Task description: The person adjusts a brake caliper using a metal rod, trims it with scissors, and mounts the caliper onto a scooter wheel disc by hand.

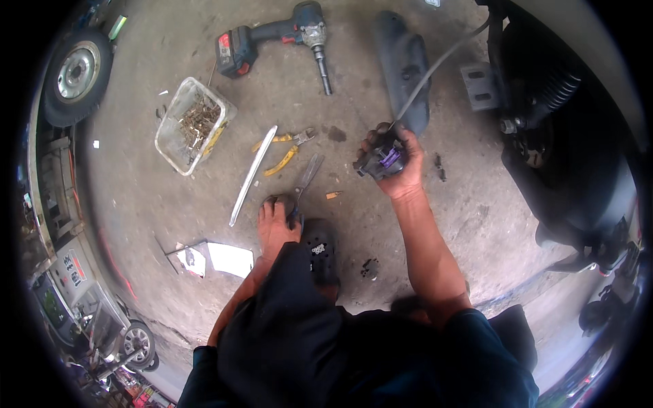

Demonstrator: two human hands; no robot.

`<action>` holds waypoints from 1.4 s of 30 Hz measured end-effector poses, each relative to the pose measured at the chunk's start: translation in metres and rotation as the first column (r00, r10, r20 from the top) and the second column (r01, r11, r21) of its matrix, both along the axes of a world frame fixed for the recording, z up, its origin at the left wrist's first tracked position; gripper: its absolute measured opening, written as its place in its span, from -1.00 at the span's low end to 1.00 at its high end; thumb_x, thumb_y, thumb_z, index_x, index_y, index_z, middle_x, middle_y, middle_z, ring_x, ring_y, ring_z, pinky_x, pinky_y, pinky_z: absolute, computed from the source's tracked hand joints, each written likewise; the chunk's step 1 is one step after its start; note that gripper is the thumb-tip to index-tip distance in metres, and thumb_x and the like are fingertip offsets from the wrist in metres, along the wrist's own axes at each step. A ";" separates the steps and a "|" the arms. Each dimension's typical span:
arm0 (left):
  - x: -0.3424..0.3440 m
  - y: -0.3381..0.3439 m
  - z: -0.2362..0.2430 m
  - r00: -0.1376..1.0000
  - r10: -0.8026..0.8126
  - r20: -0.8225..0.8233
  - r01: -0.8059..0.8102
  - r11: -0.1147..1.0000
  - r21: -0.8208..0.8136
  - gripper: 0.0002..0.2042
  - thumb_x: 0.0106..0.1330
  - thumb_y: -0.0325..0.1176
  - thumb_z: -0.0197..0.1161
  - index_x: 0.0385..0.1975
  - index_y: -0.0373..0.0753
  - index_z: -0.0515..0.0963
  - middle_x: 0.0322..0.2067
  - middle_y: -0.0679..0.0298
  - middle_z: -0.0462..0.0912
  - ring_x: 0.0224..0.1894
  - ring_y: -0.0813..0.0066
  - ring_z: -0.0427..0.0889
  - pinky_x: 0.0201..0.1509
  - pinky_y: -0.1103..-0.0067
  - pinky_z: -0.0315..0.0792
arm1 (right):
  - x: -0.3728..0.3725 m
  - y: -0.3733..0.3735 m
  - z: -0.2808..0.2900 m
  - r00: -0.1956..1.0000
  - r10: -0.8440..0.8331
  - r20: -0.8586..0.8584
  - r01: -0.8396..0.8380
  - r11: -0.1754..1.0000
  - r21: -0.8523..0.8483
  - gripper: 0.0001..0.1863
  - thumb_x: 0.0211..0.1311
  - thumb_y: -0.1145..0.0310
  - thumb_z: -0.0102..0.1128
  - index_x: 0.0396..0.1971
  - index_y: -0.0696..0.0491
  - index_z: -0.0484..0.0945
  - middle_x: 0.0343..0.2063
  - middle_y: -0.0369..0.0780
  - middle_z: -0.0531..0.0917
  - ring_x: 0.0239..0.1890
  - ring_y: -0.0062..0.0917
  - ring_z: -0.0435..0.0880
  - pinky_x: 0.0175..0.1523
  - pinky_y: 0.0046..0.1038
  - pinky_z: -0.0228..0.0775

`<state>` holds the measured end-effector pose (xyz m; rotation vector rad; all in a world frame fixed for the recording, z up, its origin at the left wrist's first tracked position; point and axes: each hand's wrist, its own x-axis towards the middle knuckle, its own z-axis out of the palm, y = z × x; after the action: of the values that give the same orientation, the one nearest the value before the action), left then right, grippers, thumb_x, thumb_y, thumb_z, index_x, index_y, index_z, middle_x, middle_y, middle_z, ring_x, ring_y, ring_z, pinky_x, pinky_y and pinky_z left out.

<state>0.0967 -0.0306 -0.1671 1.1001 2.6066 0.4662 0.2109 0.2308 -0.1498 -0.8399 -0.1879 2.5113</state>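
My right hand [406,178] is closed around a black plastic connector [373,165] with a purple insert, held above the floor. A grey cable [430,73] runs from this hand up toward the vehicle at the upper right. Low beside my black clog [318,255], my left hand [275,224] grips a pair of scissors [307,175] by dark handles that the fingers partly cover. The blades point away from me, up and to the right. Just beyond them lie yellow-handled pliers [281,160] and a long silvery strip [253,177].
A cordless impact wrench [275,31] lies at the far side. At left stands a whitish plastic tub [163,146] holding small metal pieces. A dark moulded panel [401,61] rests beyond my right hand. Vehicle parts with a coil spring [561,92] crowd the right; a wheel [78,75] is far left.
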 end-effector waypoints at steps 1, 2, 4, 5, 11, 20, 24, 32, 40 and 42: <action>0.001 -0.005 -0.001 1.000 0.024 0.019 -0.024 0.999 -0.026 -0.51 -0.06 -0.36 0.32 -0.06 -0.34 0.43 -0.09 -0.10 0.43 0.00 -0.17 0.40 0.07 0.18 0.35 | -0.002 0.000 0.003 0.999 -0.048 -0.008 0.048 0.999 -0.004 -0.68 0.17 0.08 0.11 -0.34 0.06 0.53 -0.44 -0.19 0.59 -0.35 -0.32 0.59 -0.17 -0.19 0.48; 0.001 -0.009 -0.002 0.998 0.049 0.036 -0.047 0.998 -0.052 -0.48 -0.08 -0.37 0.32 -0.03 -0.34 0.41 -0.05 -0.12 0.40 0.04 -0.19 0.36 0.11 0.17 0.31 | -0.004 0.000 0.004 0.995 -0.096 -0.016 0.096 0.995 -0.007 -0.67 0.17 0.06 0.09 -0.35 0.05 0.54 -0.46 -0.19 0.60 -0.40 -0.34 0.60 -0.25 -0.24 0.50; 0.000 -0.013 0.000 0.997 0.060 0.051 -0.055 0.994 -0.094 -0.46 -0.08 -0.38 0.32 -0.01 -0.33 0.39 -0.06 -0.12 0.41 0.03 -0.18 0.38 0.10 0.17 0.33 | -0.004 0.001 -0.003 0.994 -0.107 0.032 0.107 0.994 -0.010 -0.64 0.17 0.02 0.07 -0.36 0.05 0.54 -0.46 -0.20 0.60 -0.41 -0.36 0.60 -0.27 -0.26 0.49; 0.000 -0.014 0.001 0.996 0.068 0.061 -0.060 0.989 -0.134 -0.44 -0.08 -0.39 0.33 0.01 -0.33 0.37 -0.07 -0.12 0.42 0.01 -0.17 0.41 0.08 0.18 0.35 | -0.004 0.002 -0.006 0.990 -0.121 0.076 0.122 0.992 -0.011 -0.60 0.18 -0.02 0.04 -0.37 0.06 0.54 -0.47 -0.21 0.61 -0.42 -0.37 0.60 -0.29 -0.27 0.48; -0.021 -0.020 -0.002 0.979 0.079 0.189 -0.034 0.973 -0.230 -0.45 -0.05 -0.39 0.33 0.03 -0.28 0.37 -0.09 -0.14 0.43 -0.05 -0.16 0.46 0.01 0.18 0.41 | -0.009 0.002 -0.031 0.972 -0.183 0.148 0.181 0.983 0.023 -0.46 0.18 -0.15 -0.06 -0.31 0.08 0.54 -0.45 -0.17 0.61 -0.39 -0.32 0.59 -0.27 -0.28 0.46; -0.074 -0.047 -0.006 0.957 0.231 -0.173 -0.256 0.957 -0.140 -0.63 -0.03 -0.42 0.27 -0.16 -0.28 0.42 -0.15 -0.10 0.42 -0.06 -0.15 0.41 -0.01 0.22 0.39 | -0.005 0.009 -0.028 0.994 -0.095 0.060 0.086 0.988 0.128 -0.46 0.19 -0.15 -0.05 -0.31 0.09 0.54 -0.45 -0.17 0.60 -0.39 -0.34 0.59 -0.30 -0.26 0.48; -0.088 -0.051 -0.020 0.962 0.118 -0.244 -0.160 0.974 -0.162 -0.71 0.00 -0.43 0.25 -0.25 -0.28 0.42 -0.25 -0.09 0.49 -0.17 -0.10 0.49 -0.12 0.22 0.41 | -0.005 0.012 -0.029 0.987 -0.100 0.126 0.086 0.989 0.116 -0.47 0.17 -0.13 -0.02 -0.29 0.09 0.54 -0.44 -0.18 0.61 -0.40 -0.33 0.59 -0.30 -0.27 0.48; -0.065 -0.033 0.059 0.914 0.131 0.383 -0.158 0.987 0.038 -0.84 0.23 -0.48 0.15 -0.20 -0.30 0.50 -0.63 0.05 0.50 -0.59 0.18 0.52 -0.46 0.44 0.40 | -0.014 0.013 -0.056 0.948 -0.236 0.216 0.215 0.970 0.118 -0.52 0.17 -0.08 -0.02 -0.30 0.08 0.55 -0.44 -0.18 0.62 -0.42 -0.34 0.61 -0.30 -0.31 0.49; -0.022 -0.029 0.108 0.717 0.001 0.697 0.058 0.996 -0.061 -0.57 0.26 -0.51 0.24 0.15 -0.11 0.48 -0.45 0.22 0.59 -0.46 0.60 0.43 -0.37 0.63 0.40 | -0.012 0.011 -0.055 0.946 -0.243 0.215 0.214 0.965 0.151 -0.54 0.15 -0.05 0.01 -0.33 0.10 0.54 -0.48 -0.16 0.60 -0.46 -0.36 0.60 -0.33 -0.34 0.48; -0.018 -0.019 0.111 0.733 0.011 0.681 0.074 0.993 -0.096 -0.55 0.24 -0.53 0.24 0.15 -0.08 0.48 -0.45 0.21 0.59 -0.48 0.58 0.44 -0.37 0.62 0.41 | -0.011 0.010 -0.051 0.952 -0.236 0.196 0.204 0.964 0.172 -0.55 0.16 -0.04 0.01 -0.33 0.10 0.53 -0.48 -0.16 0.59 -0.46 -0.36 0.59 -0.34 -0.35 0.48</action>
<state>0.0788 -0.0495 -0.0559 0.7356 1.9255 0.5699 0.2000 0.2411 -0.2011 -1.0106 -0.3320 2.1676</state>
